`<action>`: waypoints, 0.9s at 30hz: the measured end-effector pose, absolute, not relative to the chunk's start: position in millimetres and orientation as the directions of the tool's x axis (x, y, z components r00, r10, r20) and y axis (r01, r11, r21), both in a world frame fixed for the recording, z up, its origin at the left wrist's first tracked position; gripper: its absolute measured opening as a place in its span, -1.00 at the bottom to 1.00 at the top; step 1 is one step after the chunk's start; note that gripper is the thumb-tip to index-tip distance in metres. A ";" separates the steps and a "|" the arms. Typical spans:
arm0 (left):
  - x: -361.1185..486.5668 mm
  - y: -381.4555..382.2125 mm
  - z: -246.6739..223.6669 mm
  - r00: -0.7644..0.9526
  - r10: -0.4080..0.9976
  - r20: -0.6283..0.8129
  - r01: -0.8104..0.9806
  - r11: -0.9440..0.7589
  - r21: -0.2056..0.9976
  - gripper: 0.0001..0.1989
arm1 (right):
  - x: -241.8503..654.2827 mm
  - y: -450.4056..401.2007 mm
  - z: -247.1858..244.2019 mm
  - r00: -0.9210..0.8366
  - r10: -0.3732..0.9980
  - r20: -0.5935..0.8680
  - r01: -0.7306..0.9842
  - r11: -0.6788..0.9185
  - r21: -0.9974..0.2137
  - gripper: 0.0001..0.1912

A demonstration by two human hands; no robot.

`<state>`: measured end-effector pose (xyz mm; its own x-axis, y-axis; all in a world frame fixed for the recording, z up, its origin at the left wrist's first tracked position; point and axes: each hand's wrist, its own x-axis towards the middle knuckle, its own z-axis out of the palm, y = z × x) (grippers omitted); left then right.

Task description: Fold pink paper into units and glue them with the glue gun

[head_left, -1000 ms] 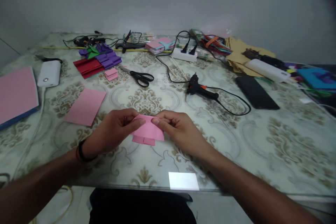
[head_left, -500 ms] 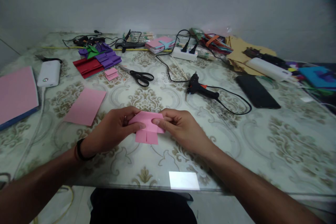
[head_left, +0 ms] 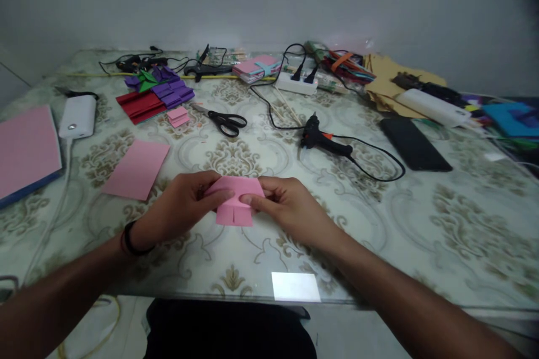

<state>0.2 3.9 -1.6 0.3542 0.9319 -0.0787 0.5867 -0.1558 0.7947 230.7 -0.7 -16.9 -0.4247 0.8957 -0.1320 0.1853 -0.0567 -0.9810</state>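
Note:
Between both hands is a folded piece of pink paper [head_left: 241, 185], held just above the front middle of the table. Its lower part is a narrower flap with a short slit down its centre. My left hand [head_left: 191, 202] pinches the left side, thumb on top and fingers mostly hidden beneath. On the right side my right hand [head_left: 284, 202] grips it the same way, its thumb close to the other thumb. A flat pink sheet [head_left: 137, 171] lies left of my left hand. Beyond the hands rest black-handled scissors [head_left: 227, 122] and a small pleated pink paper [head_left: 178, 116].
A black glue gun [head_left: 326, 143] with its cord lies right of the scissors, near a phone [head_left: 415, 145]. At the back stand a white power strip [head_left: 296, 83] and folded purple paper [head_left: 173, 93]. A white power bank [head_left: 78, 116] and pink paper stack [head_left: 27, 148] are at left.
My thumbs have slid slightly inward along the folded paper, closer to each other. Its lower flap shows a little shorter and the hold is otherwise the same.

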 end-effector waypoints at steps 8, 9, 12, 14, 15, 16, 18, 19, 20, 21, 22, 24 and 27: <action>-0.1 5.8 7.1 0.352 0.928 -0.123 0.417 -0.038 0.908 -0.63 | 235.7 0.5 -14.2 -0.406 0.913 -0.029 0.222 0.068 -0.973 -0.49; 0.0 6.0 8.0 0.350 0.929 -0.117 0.410 -0.040 0.911 -0.62 | 236.2 0.8 -14.7 -0.406 0.914 -0.019 0.220 0.078 -0.972 -0.49; -0.7 6.3 9.7 0.350 0.932 -0.090 0.409 -0.066 0.910 -0.60 | 236.5 1.2 -15.4 -0.417 0.909 -0.008 0.195 0.081 -0.978 -0.52; -2.0 6.5 9.6 0.360 0.931 -0.065 0.421 -0.100 0.902 -0.60 | 236.2 0.8 -15.3 -0.427 0.904 -0.019 0.190 0.069 -0.979 -0.53; -2.7 6.7 9.0 0.362 0.931 -0.054 0.436 -0.118 0.892 -0.60 | 235.9 0.3 -15.3 -0.438 0.899 -0.027 0.191 0.063 -0.980 -0.54; -3.4 6.8 8.0 0.361 0.932 -0.048 0.457 -0.131 0.880 -0.59 | 235.5 -0.3 -15.4 -0.454 0.890 -0.036 0.193 0.059 -0.979 -0.55; -4.3 6.7 5.4 0.349 0.935 -0.059 0.503 -0.134 0.854 -0.58 | 234.3 -1.8 -16.0 -0.487 0.872 -0.048 0.214 0.066 -0.975 -0.56; -4.4 6.4 3.8 0.344 0.936 -0.073 0.524 -0.127 0.842 -0.58 | 233.4 -2.6 -16.6 -0.490 0.870 -0.050 0.235 0.077 -0.969 -0.56; -4.3 6.0 2.2 0.342 0.936 -0.088 0.540 -0.118 0.834 -0.58 | 232.3 -3.3 -17.4 -0.483 0.874 -0.051 0.261 0.089 -0.961 -0.56; -3.9 5.4 0.8 0.342 0.934 -0.102 0.550 -0.111 0.828 -0.59 | 231.2 -3.9 -18.2 -0.467 0.883 -0.051 0.288 0.097 -0.953 -0.57; -3.3 4.9 -0.5 0.349 0.931 -0.111 0.556 -0.110 0.824 -0.59 | 230.0 -4.4 -19.1 -0.448 0.892 -0.050 0.309 0.102 -0.946 -0.57; -1.7 4.0 -1.9 0.372 0.921 -0.118 0.559 -0.121 0.820 -0.58 | 227.9 -4.8 -20.6 -0.429 0.902 -0.047 0.325 0.106 -0.940 -0.60; -0.5 3.6 -1.2 0.412 0.905 -0.109 0.547 -0.150 0.824 -0.58 | 227.2 -4.3 -21.0 -0.446 0.894 -0.039 0.313 0.115 -0.943 -0.62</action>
<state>-0.5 3.6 -1.2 0.4121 0.9046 -0.1092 0.5466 -0.1495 0.8240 227.2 -4.3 -21.0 -0.4460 0.8942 -0.0393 0.3132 0.1148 -0.9427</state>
